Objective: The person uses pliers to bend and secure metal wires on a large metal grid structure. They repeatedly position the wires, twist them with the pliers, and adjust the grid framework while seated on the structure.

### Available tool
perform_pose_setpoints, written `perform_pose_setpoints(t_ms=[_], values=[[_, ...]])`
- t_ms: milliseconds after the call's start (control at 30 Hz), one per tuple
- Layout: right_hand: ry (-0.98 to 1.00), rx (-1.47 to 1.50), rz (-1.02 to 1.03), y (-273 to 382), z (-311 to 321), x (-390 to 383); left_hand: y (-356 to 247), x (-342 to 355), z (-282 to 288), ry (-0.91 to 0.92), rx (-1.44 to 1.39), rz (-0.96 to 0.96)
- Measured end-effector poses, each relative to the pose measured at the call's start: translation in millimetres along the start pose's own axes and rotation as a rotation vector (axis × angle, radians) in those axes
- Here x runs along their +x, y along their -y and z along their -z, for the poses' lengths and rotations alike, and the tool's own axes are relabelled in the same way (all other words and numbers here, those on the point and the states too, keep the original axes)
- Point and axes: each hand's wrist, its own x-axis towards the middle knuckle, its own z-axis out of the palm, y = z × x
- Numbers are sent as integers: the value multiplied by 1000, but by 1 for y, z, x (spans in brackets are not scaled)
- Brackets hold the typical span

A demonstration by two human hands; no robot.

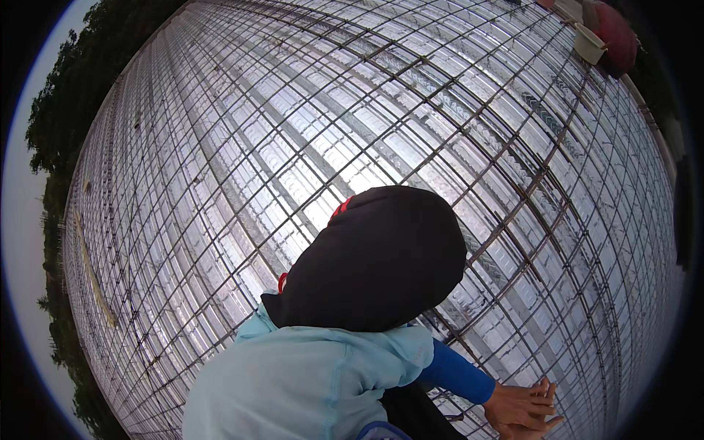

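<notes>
We see the rebar mesh [411, 117] already laid across the whole steel deck [293, 169]. At its lower right edge, the right hand [522, 409] rests on bars, fingers extended; grip indiscernible, ties unverifiable.

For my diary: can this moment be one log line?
hand: blue sleeve, at rebar mesh | mesh: over ribbed metal deck | head: black hood

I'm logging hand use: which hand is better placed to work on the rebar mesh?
Probably the right: the right hand is down at the rebar mesh; the left hand is hidden.
</notes>
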Motion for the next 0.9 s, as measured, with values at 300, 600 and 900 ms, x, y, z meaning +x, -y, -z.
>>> perform_pose_setpoints(t_ms=[300,600,900], values=[[-2,233,438,147,-36,82,161,104,222,52,528,708],[507,-444,852,96,-108,132,6,6,445,1426,1053,771],[422,-616,707,-75,-79,258,-220,-245,504,469,1075,1650]])
